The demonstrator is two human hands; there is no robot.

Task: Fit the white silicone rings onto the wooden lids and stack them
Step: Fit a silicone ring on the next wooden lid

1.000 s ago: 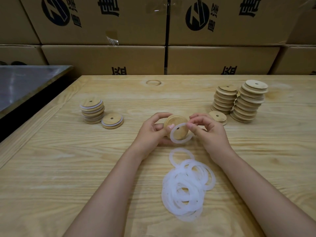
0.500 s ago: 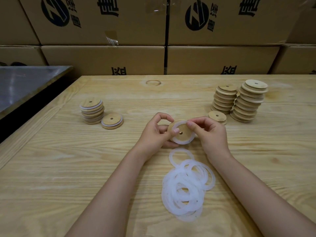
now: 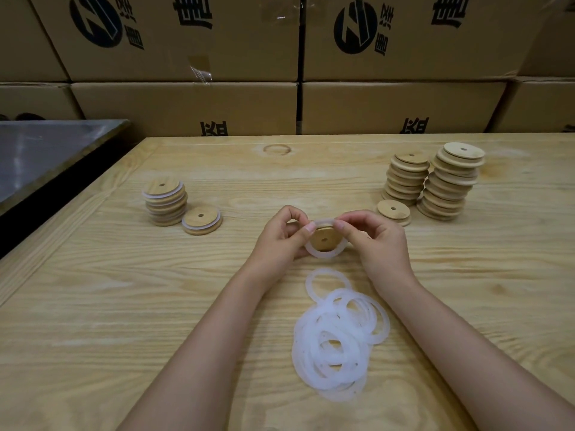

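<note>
Wooden lid: one, was held over the middle of the table between left hand and right hand, the two close together, fingertips pinching the white silicone ring at the lid's upper rim (the ring's lower arc hung loose beneath)
Loose rings: one heap, toward the near edge
Ringed stack: toward the left edge, a single ringed lid just beside it
Bare stacks: two, near the far right corner, a lone lid before them
Cardboard boxes: stood beyond the far edge
</note>
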